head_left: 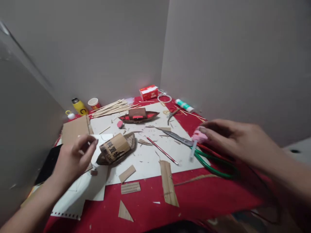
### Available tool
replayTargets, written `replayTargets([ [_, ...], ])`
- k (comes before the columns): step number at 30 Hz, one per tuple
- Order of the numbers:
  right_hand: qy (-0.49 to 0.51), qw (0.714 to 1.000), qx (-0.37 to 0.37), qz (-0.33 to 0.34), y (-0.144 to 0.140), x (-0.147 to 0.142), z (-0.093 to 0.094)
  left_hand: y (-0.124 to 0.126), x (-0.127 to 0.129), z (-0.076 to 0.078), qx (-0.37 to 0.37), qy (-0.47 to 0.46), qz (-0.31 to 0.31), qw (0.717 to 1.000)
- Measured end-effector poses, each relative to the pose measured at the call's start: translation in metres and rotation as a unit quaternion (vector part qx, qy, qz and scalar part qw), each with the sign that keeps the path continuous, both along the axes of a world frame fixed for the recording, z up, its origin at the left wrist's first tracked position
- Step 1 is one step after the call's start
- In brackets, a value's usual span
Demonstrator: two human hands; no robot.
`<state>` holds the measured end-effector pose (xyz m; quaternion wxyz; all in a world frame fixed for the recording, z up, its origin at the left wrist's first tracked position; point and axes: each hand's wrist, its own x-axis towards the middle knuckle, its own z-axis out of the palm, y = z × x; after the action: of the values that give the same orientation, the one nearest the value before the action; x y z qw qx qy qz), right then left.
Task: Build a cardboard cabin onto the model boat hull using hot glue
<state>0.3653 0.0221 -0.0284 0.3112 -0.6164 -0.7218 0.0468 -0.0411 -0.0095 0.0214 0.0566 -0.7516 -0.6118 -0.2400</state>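
Right hand (233, 139) pinches pink glue tube (198, 137); left hand (73, 158) beside cardboard boat (116, 149).

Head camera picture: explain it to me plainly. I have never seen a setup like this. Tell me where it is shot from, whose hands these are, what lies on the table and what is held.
This is one view, from a camera worn on a person's head, looking down at their own bare hands. No machine is involved. The left hand rests by a cardboard boat model, fingers curled over white paper; whether it pinches anything is unclear. The right hand holds a pink-topped glue tube above green-handled scissors. On the red tablecloth lie cardboard scraps, a second boat, a bundle of wooden sticks, a paper cup and a yellow bottle.
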Motion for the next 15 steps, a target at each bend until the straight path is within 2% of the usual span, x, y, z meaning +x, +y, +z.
replayTargets([
  [2, 0.014, 0.996, 0.045, 0.08, -0.007, -0.02, -0.002, 0.039, -0.01, 0.008, -0.012, 0.017, 0.042, 0.999],
  [4, 0.026, 0.979, 0.114, 0.168, -0.016, -0.042, -0.003, 0.081, -0.021, 0.007, -0.054, 0.047, 0.065, 0.995],
  [7, 0.026, 0.939, 0.188, 0.287, -0.025, -0.068, -0.006, 0.14, -0.035, -0.005, -0.096, 0.103, 0.083, 0.987],
  [9, 0.018, 0.921, 0.199, 0.335, -0.026, -0.075, -0.012, 0.171, -0.041, -0.017, -0.129, 0.144, 0.088, 0.977],
  [12, 0.025, 0.919, 0.189, 0.345, -0.024, -0.075, -0.027, 0.205, -0.045, -0.032, -0.165, 0.195, 0.081, 0.963],
  [15, 0.056, 0.941, 0.179, 0.283, -0.026, -0.074, -0.047, 0.23, -0.044, -0.045, -0.183, 0.232, 0.058, 0.953],
])
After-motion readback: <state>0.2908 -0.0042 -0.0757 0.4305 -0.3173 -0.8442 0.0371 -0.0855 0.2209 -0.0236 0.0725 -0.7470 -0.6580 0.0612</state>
